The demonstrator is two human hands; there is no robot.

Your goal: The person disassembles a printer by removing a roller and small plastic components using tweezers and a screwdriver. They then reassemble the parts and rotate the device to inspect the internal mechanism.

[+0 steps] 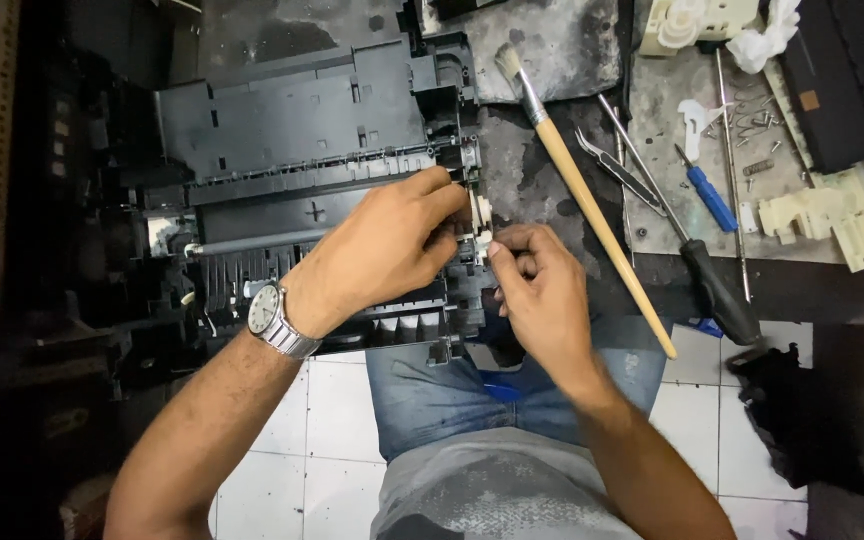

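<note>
Both hands on ribbed black plastic chassis

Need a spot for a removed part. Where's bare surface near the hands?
Free: dark mat patch between black plastic printer chassis and long wooden-handled brush; white tiled floor below the chassis. Crowded: grey sheet right of the brush, with blue-handled screwdriver, springs, cream plastic parts. Both hands work at the chassis's right edge.

Both my bare forearms reach forward and converge at centre frame. My left hand lies palm down, wrist slightly bent, fingers extended and curled at the tips. My right hand sits just beside it, fingers bunched in a tight pinch, knuckles up.
</note>
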